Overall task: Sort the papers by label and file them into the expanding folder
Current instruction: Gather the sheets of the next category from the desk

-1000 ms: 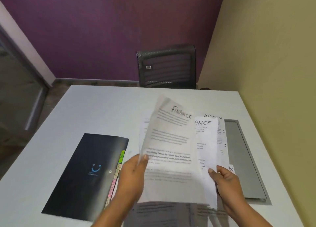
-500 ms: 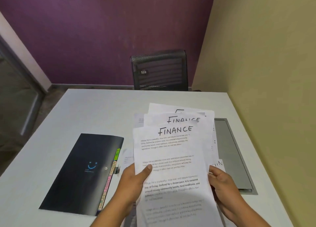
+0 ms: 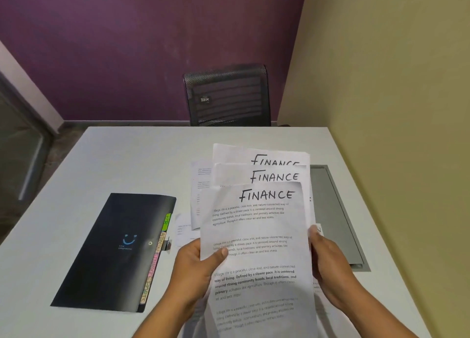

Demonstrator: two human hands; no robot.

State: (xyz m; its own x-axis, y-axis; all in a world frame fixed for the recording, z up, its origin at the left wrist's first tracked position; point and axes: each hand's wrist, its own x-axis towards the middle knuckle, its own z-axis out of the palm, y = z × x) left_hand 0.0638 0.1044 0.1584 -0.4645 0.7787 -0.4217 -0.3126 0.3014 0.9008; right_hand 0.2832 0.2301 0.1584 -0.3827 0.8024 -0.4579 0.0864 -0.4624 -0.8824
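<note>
Three white sheets headed FINANCE (image 3: 259,225) are fanned one behind another above the table. My left hand (image 3: 195,269) grips their left edge, thumb on the front sheet. My right hand (image 3: 328,264) holds their right edge. The black expanding folder (image 3: 114,248) lies shut flat on the table to the left, with coloured tab labels (image 3: 155,259) along its right side. More printed papers (image 3: 201,195) lie on the table under and behind the held sheets, partly hidden.
A white table (image 3: 132,159) carries everything. A grey recessed cable tray (image 3: 335,215) runs along its right side by the yellow wall. A black mesh chair (image 3: 226,96) stands at the far edge. A glass partition is at the left.
The front FINANCE sheet, curled and tilted a second ago, has been squared flat onto the other two, and the stack now stands fanned and closer to me. Both hands keep their grip.
</note>
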